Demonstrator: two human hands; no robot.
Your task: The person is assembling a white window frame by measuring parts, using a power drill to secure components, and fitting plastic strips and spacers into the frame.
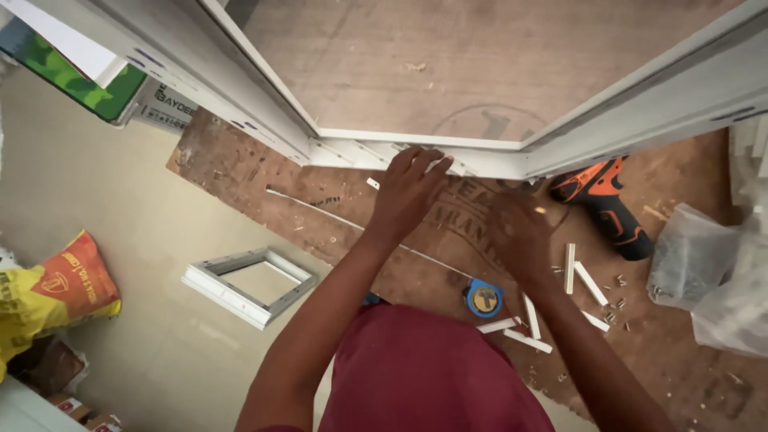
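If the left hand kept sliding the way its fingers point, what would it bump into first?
The left hand points up the picture, its fingertips already at the bottom rail of the big white plastic frame. It would probably meet that rail first, though how near they are in depth is hard to judge.

A yellow and red bag (56,296) sits on the floor at the left. A green and white box (76,76) lies at the top left. A clear plastic bag (712,272) rests at the right.

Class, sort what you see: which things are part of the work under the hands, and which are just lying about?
In use:
left hand
right hand
white frame

Lying about:
orange drill
blue tape measure
small white frame
yellow sack
plastic bag
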